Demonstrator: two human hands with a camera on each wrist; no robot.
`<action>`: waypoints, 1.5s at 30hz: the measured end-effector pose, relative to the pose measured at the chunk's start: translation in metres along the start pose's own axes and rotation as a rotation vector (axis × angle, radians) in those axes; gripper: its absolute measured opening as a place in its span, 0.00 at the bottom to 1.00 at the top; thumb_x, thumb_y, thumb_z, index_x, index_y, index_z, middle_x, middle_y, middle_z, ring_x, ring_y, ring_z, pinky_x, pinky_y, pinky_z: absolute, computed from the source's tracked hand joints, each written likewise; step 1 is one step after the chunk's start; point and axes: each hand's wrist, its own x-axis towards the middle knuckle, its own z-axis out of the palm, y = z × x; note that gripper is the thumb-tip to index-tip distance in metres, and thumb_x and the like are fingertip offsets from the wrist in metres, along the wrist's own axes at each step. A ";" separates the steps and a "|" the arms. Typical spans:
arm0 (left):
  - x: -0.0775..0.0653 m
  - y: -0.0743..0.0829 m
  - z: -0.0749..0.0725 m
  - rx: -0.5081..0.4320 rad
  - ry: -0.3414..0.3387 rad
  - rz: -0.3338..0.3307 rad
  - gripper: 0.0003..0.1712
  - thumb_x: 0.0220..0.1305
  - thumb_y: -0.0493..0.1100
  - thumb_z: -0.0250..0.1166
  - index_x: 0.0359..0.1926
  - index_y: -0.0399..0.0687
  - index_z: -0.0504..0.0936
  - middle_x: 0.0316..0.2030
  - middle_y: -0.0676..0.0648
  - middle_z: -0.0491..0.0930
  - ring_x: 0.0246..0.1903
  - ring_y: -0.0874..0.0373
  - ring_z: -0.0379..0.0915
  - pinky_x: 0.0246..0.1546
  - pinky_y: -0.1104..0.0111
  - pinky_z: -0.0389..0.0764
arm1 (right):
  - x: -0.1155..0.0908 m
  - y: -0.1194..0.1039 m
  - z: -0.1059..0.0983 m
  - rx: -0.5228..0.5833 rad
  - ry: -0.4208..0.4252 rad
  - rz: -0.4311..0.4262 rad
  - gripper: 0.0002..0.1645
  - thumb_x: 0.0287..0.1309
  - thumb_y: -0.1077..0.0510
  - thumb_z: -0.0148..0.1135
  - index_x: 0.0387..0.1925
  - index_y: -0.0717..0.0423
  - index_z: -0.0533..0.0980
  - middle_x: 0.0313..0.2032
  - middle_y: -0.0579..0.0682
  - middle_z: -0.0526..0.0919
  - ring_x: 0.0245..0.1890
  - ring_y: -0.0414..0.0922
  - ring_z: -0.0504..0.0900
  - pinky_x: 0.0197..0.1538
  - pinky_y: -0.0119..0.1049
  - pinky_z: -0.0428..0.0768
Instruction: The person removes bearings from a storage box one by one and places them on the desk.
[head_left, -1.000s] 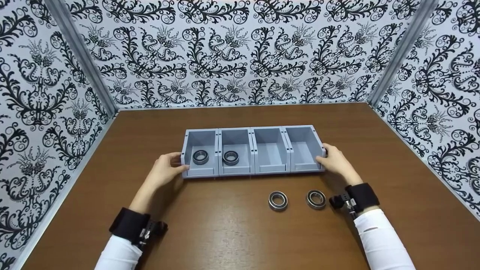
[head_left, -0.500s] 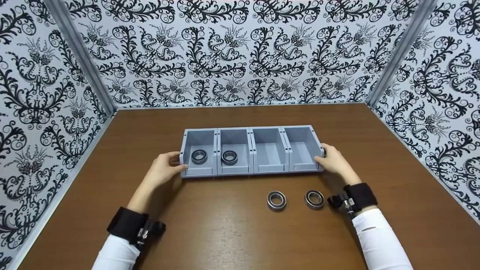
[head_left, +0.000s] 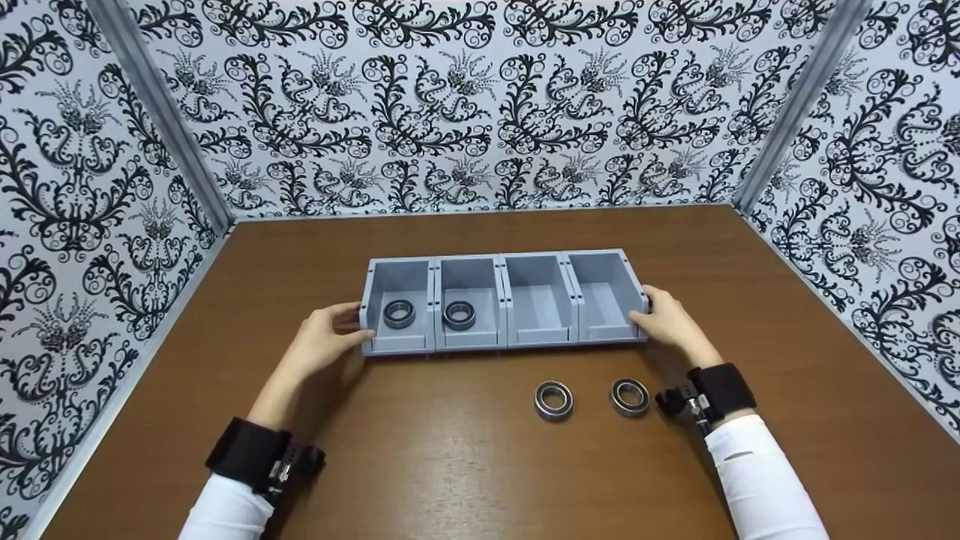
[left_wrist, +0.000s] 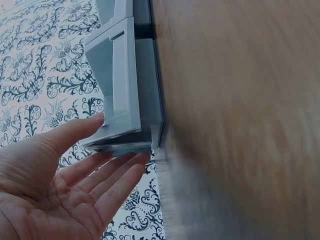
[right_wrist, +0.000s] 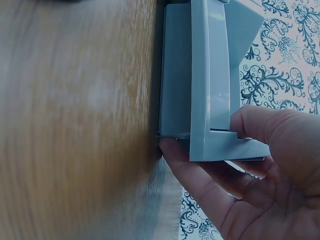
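Observation:
A row of joined grey storage bins (head_left: 538, 337) stands on the table in the head view. Its leftmost compartment contains one ball bearing (head_left: 399, 314), and a second bearing (head_left: 459, 316) lies in the compartment beside it. My left hand (head_left: 324, 341) holds the row's left end, thumb at the front corner and fingers along the outer side wall. At the opposite end, my right hand (head_left: 670, 321) pinches the right side wall, its thumb (right_wrist: 250, 121) inside the edge and its fingers outside and low by the tabletop. Both compartments on the right hold nothing.
Two more bearings lie flat on the brown table (head_left: 450, 450) before the bins: one bearing (head_left: 553, 400) nearer the middle, another bearing (head_left: 629, 397) close to the right wrist camera (head_left: 679, 401). Patterned walls (head_left: 465, 105) enclose the table at the back and both sides.
The left wrist has shifted slightly left and toward me, with the hand still at the bin's end. The bins, bearings and right hand look unchanged apart from a small camera shift.

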 end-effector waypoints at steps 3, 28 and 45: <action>-0.001 0.002 -0.002 -0.014 -0.001 0.005 0.34 0.68 0.35 0.71 0.69 0.21 0.70 0.62 0.25 0.77 0.59 0.34 0.80 0.58 0.48 0.82 | 0.000 0.000 0.000 0.000 0.000 0.004 0.27 0.61 0.68 0.60 0.59 0.81 0.70 0.42 0.71 0.83 0.42 0.62 0.83 0.48 0.53 0.81; -0.008 0.022 -0.020 -0.025 0.010 0.042 0.34 0.68 0.37 0.70 0.70 0.27 0.71 0.61 0.31 0.80 0.61 0.37 0.79 0.65 0.49 0.76 | 0.000 -0.001 0.000 0.006 -0.010 0.022 0.29 0.62 0.67 0.60 0.61 0.81 0.69 0.46 0.73 0.83 0.44 0.61 0.84 0.48 0.52 0.82; -0.005 0.051 -0.014 0.059 0.008 0.124 0.29 0.66 0.32 0.71 0.66 0.29 0.77 0.58 0.30 0.82 0.57 0.33 0.81 0.59 0.48 0.81 | 0.000 0.000 0.000 0.009 -0.006 0.007 0.27 0.61 0.67 0.59 0.59 0.81 0.70 0.45 0.72 0.83 0.44 0.61 0.84 0.47 0.51 0.81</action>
